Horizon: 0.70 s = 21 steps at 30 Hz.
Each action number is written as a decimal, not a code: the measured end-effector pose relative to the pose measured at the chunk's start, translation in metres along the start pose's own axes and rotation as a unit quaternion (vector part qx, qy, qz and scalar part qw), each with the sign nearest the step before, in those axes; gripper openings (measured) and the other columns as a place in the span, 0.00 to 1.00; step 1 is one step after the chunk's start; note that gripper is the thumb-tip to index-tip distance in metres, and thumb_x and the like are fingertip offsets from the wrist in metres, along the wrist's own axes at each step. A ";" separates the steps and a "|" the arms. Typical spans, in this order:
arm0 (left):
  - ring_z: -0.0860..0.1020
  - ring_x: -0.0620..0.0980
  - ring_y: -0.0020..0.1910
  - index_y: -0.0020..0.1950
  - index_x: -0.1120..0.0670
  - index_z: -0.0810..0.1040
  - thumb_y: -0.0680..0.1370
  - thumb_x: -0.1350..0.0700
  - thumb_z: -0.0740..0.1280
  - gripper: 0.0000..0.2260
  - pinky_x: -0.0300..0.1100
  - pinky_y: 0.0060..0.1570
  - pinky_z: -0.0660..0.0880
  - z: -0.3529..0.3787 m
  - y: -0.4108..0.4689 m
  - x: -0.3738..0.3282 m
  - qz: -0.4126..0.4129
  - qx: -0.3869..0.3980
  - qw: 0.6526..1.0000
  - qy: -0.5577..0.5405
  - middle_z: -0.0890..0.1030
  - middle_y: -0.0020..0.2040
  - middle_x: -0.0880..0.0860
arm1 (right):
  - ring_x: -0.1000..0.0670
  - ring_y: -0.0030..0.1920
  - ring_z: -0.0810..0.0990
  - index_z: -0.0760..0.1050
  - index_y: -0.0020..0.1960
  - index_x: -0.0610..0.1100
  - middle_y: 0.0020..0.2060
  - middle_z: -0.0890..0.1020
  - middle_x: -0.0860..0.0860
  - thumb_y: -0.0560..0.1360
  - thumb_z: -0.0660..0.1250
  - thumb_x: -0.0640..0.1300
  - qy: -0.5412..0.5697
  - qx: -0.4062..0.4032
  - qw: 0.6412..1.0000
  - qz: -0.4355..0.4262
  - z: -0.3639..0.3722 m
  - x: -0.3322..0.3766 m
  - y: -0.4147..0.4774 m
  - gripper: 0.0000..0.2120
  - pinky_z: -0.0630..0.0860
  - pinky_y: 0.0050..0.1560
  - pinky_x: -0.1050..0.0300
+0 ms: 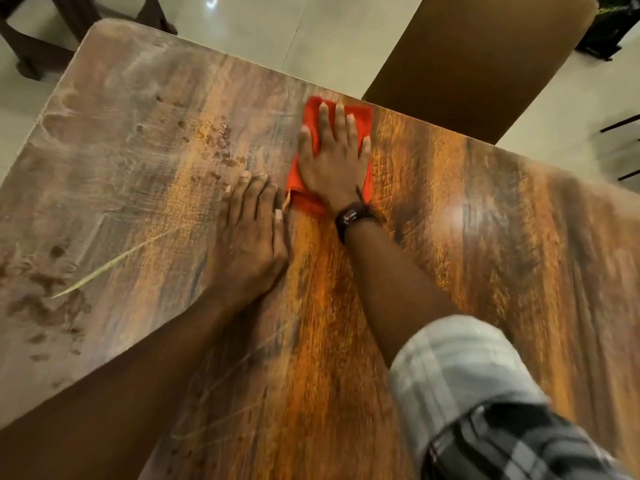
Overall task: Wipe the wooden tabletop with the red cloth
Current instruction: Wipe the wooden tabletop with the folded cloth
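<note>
Sleeve [467,375], smeared tabletop [467,237], pale tiled floor [329,29]

Home dining area: wooden tabletop [450,244], brown chair [478,64], tiled floor [329,36].

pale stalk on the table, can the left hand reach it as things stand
Probably yes: the left hand rests flat on the tabletop, holding nothing, and the stalk lies on bare wood just to its left with nothing between them.
</note>
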<state>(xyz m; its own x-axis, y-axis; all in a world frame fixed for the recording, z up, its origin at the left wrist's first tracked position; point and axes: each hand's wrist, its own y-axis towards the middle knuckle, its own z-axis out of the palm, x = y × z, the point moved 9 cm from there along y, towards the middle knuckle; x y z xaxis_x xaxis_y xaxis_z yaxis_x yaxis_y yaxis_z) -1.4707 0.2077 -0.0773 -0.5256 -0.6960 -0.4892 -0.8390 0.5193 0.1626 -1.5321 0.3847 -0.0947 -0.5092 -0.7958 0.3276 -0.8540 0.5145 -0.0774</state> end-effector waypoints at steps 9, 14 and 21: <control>0.61 0.56 0.77 0.72 0.61 0.68 0.83 0.52 0.49 0.22 0.56 0.76 0.55 -0.006 -0.002 0.006 -0.008 -0.023 0.998 -0.065 0.69 0.74 0.59 | 0.49 0.81 0.44 0.46 0.82 0.52 0.82 0.46 0.50 0.85 0.46 0.57 -0.005 0.017 1.000 0.000 0.003 0.009 0.002 0.27 0.37 0.78 0.43; 0.69 0.57 0.72 0.69 0.62 0.72 0.84 0.53 0.51 0.20 0.56 0.74 0.62 -0.014 -0.003 0.014 -0.037 -0.077 0.985 -0.148 0.73 0.70 0.60 | 0.49 0.81 0.51 0.55 0.81 0.52 0.81 0.55 0.50 0.83 0.47 0.57 0.002 -0.053 0.997 -0.050 0.008 0.014 -0.155 0.28 0.48 0.79 0.40; 0.71 0.58 0.70 0.68 0.62 0.73 0.85 0.51 0.50 0.21 0.54 0.73 0.64 -0.012 -0.002 0.017 -0.040 -0.075 0.980 -0.182 0.75 0.68 0.60 | 0.52 0.81 0.50 0.55 0.81 0.54 0.81 0.54 0.53 0.83 0.54 0.57 -0.028 -0.025 0.999 -0.030 0.023 0.014 -0.304 0.28 0.50 0.78 0.41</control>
<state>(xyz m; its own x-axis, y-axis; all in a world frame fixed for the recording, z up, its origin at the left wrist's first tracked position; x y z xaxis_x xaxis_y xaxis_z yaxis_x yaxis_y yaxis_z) -1.4797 0.1895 -0.0755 -0.3952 -0.4948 -0.7739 -0.9012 0.3720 0.2224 -1.2827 0.2095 -0.0882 -0.4637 -0.8414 0.2774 -0.8775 0.4795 -0.0124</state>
